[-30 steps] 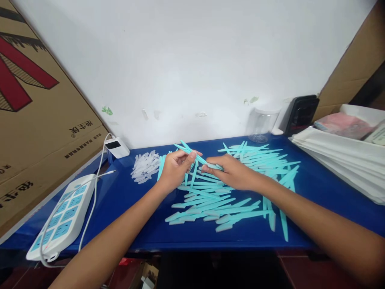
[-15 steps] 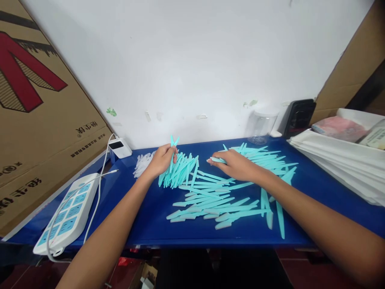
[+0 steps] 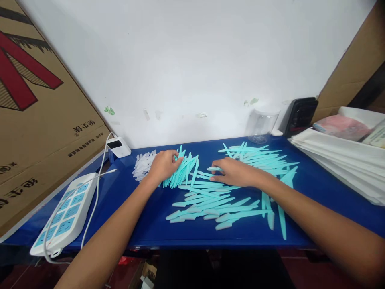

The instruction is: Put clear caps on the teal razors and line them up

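Looks only part-way along on the blue surface (image 3: pixel 147 224) — with a middle spread (image 3: pixel 207 207) and a right spread (image 3: pixel 261 157) of turquoise sticks loose and apparently remaining, against a tighter left heap (image 3: pixel 184 170), apparently done, beside white pieces (image 3: pixel 140 164). Has the left hand (image 3: pixel 164 165) at that heap, with grip too hidden to judge, and pinches a turquoise stick (image 3: pixel 213 169) in the right hand (image 3: pixel 233 171). Seems slim — tapered at one end, broader and pale-edged at the other.
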Demonstrator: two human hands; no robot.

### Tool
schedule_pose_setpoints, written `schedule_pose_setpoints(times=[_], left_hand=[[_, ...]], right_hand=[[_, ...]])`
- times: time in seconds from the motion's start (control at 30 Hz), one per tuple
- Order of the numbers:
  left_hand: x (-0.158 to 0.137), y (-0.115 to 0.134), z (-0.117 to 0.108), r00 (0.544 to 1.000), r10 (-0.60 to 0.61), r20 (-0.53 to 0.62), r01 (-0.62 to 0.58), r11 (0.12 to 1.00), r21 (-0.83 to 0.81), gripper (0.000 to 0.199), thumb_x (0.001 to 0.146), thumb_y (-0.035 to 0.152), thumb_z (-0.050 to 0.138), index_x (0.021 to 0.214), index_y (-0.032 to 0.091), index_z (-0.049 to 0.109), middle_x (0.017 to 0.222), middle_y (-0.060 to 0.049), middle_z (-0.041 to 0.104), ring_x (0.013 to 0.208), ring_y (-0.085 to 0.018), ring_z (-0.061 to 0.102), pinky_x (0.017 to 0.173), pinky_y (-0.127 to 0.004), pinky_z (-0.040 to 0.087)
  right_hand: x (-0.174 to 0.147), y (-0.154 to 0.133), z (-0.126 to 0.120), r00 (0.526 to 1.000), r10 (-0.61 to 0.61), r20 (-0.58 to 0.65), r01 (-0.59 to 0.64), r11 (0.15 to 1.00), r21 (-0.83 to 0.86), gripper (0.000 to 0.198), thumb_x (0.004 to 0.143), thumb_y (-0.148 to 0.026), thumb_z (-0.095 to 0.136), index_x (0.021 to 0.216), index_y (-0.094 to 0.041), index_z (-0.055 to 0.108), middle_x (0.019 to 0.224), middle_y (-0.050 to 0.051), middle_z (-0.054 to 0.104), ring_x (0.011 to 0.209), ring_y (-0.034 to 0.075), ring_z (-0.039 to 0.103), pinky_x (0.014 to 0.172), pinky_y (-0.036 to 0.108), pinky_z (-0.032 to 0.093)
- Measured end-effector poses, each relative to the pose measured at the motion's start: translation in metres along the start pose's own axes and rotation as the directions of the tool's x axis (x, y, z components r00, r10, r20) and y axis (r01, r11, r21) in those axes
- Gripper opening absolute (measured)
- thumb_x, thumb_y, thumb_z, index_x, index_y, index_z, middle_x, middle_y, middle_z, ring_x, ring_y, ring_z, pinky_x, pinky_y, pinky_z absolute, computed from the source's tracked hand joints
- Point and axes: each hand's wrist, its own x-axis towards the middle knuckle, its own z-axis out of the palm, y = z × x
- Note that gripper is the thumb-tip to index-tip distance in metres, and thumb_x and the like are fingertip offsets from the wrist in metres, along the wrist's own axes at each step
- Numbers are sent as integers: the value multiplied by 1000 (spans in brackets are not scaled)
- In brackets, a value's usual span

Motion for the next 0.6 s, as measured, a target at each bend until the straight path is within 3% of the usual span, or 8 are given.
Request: schedule_pose_setpoints(times=[0.13,0.27,0.43,0.6], left_hand=[[-2,2,1,999,-15,33,12,996,86,31,96,46,62,107,19,73,80,-7,74,77,-27,68,65,-34,38],[-4,6,2,999,17,-51,-11,994,108,39,99,54,58,114,20,71,86,-8,73,83,-28,68,68,-35,40],[-13,20,8,964,263,-32,-265,964,-33,48,95,64,63,117,21,69,97,-10,66,93,-29,62,75,-38,45],[-18,28,24,901,433,-36,-435,900,-44,49,89,53,75,125,22,65,110,-12,62,105,-32,58,95,-48,47]], right_hand=[[-2,1,-5,1000,8,27,-8,1000,-18,37,95,-56,64,97,-19,64,84,8,69,64,21,61,54,33,38],[-3,2,-7,999,4,53,-2,1000,-29,31,96,-50,62,92,-19,63,77,7,65,61,19,57,53,33,34],[0,1,-5,997,7,73,-6,1000,-23,22,94,-41,64,87,-21,58,65,0,53,52,14,41,52,32,26],[2,3,-2,995,-1,97,3,1000,-16,29,90,-33,65,75,-24,42,56,-8,29,51,11,22,53,32,20]])
